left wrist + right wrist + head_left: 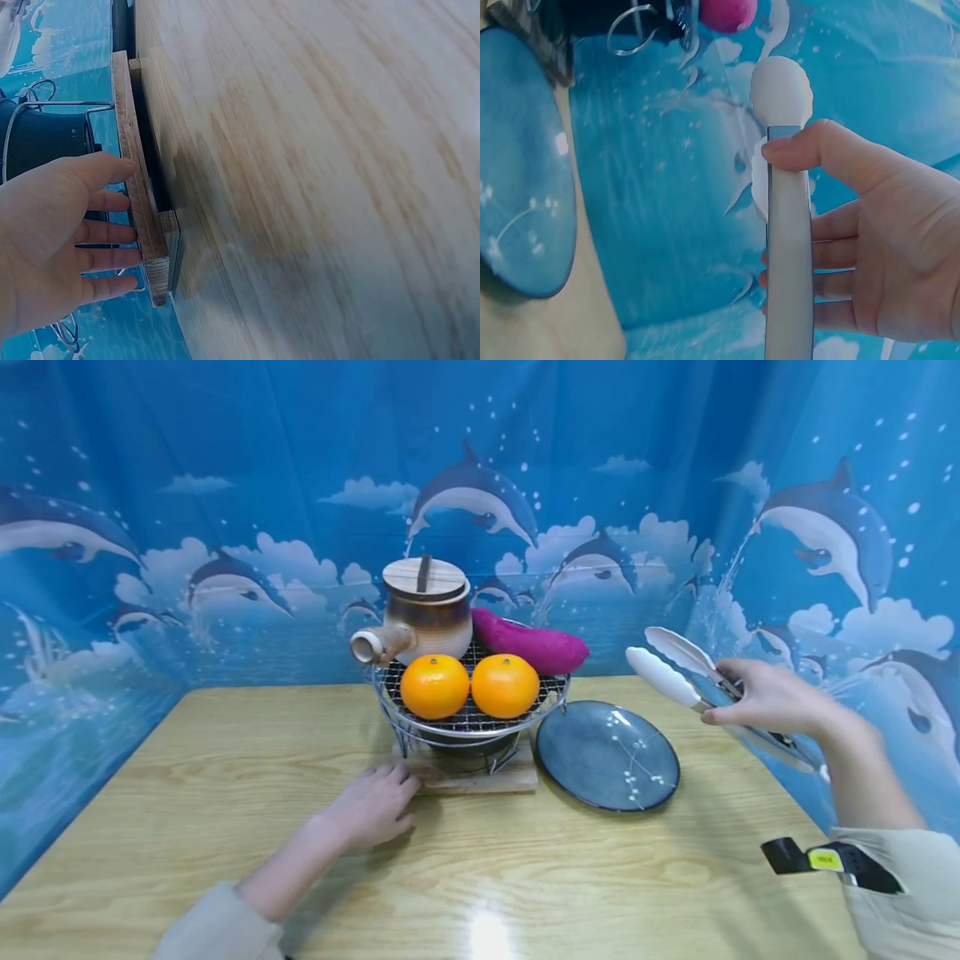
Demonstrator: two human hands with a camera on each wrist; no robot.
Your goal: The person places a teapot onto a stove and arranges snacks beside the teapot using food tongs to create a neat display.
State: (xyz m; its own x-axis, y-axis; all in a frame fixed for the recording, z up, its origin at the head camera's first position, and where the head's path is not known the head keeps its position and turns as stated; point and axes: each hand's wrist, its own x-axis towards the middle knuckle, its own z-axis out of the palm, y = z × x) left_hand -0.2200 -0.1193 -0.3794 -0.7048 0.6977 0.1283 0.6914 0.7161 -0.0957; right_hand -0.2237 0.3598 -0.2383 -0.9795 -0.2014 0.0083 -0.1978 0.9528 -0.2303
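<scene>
My right hand (776, 697) holds a pair of tongs (789, 247) with white tips, thumb on one arm and fingers round the other. The tips stand apart in the air, up and right of a dark blue plate (600, 760). My left hand (375, 806) is by the left end of a wooden board (480, 781), its fingers (109, 259) fairly straight and at the board's edge. On that board stands a small stove with a round wire grill (468, 727). Two oranges (435, 687), a purple sweet potato (532, 645) and a clay pot (435, 622) sit on the grill.
The pot has a wooden lid (424, 578), and its hollow handle (378, 643) points left. A light wooden table (225, 777) bears everything. Blue curtains with dolphins (300, 443) hang behind and at both sides.
</scene>
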